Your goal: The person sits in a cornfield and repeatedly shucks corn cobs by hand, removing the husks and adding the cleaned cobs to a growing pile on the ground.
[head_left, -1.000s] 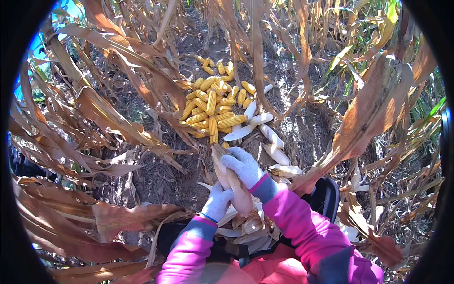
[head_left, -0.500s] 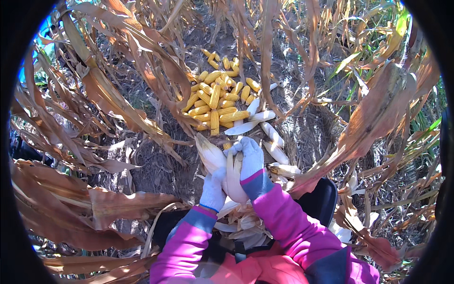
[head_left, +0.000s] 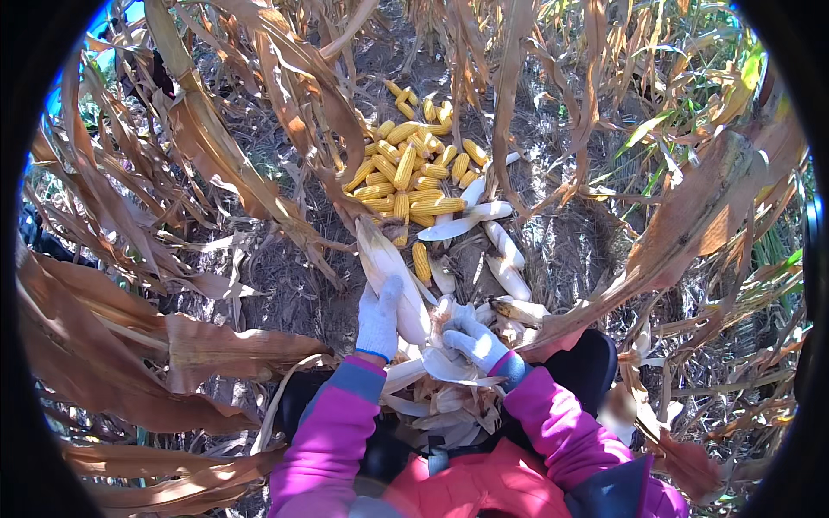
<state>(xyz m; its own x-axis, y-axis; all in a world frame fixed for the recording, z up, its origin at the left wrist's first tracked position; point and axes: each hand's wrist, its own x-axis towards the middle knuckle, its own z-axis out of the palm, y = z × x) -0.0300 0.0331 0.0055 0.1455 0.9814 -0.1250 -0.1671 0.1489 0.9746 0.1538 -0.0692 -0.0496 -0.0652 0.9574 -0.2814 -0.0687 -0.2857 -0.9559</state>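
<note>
My left hand (head_left: 380, 315), in a white glove, is wrapped round an ear of corn (head_left: 395, 281). The ear is still in pale husk, and its brownish tip points away from me. To the right of its lower end, my right hand (head_left: 475, 337), gloved too, has its fingers curled round a strip of pale corn husk (head_left: 451, 366). Part of that grip is hidden by the hand itself. Loose husks (head_left: 449, 414) lie heaped below both hands, close to my body. A bare yellow cob (head_left: 421, 262) lies just beyond the husked ear.
Farther off, a pile of bare yellow cobs (head_left: 404, 168) lies on the soil. Unhusked ears (head_left: 508, 278) lie to its right. Dry brown stalks and leaves (head_left: 224, 155) stand on the left, and a broad dry leaf (head_left: 682, 224) reaches in from the right.
My right hand has come down and to the right, away from the ear's upper part, with a strip of husk. My left hand keeps hold of the ear, slightly farther forward.
</note>
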